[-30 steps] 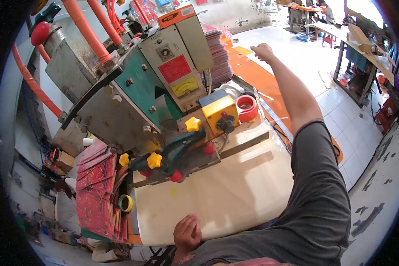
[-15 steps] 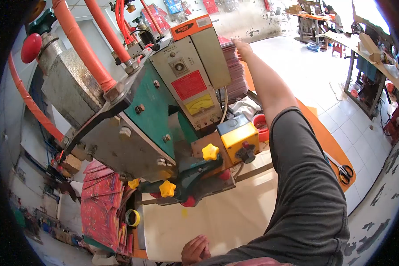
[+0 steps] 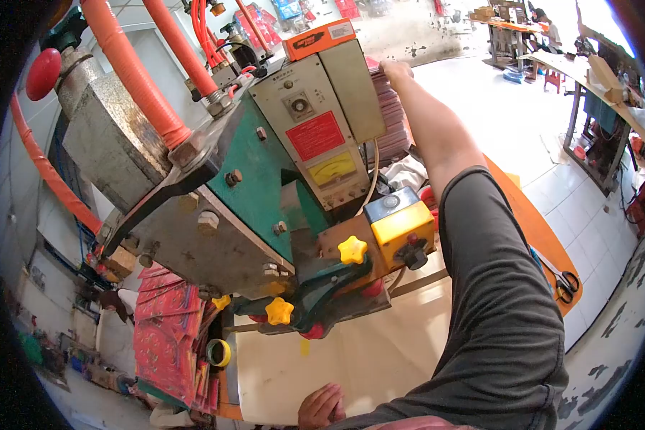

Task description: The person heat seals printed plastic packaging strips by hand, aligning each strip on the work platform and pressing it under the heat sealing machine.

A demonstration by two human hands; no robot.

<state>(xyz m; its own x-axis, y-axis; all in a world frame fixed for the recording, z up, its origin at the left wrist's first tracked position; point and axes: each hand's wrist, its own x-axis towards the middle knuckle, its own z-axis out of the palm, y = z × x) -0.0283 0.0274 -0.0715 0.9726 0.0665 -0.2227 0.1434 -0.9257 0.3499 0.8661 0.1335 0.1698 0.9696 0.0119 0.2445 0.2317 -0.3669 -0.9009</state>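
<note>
My right hand [image 3: 396,69] is stretched out at the top of a tall stack of pinkish-red sheets [image 3: 392,118], behind the machine's control box [image 3: 307,132]. Its fingertips are hard to see there, so whether they grip a sheet is unclear. Near the bottom edge, my left hand [image 3: 321,405] rests by the cream work surface [image 3: 365,358], fingers curled together with nothing visible in them. Between my hands stands a green and grey press machine [image 3: 247,190] with yellow star knobs [image 3: 279,311] and a yellow switch box [image 3: 401,226].
Red printed packets [image 3: 166,330] are piled left of the work surface, beside a yellow tape roll [image 3: 218,352]. Black-handled scissors [image 3: 562,282] lie on the orange table edge [image 3: 534,222]. Orange hoses [image 3: 132,75] rise from the machine. A person [image 3: 548,32] sits at a far table.
My right hand's fingers have bent down from a stretched-out pose at the stack's top. The view has shifted slightly, and my left hand stays near the bottom edge.
</note>
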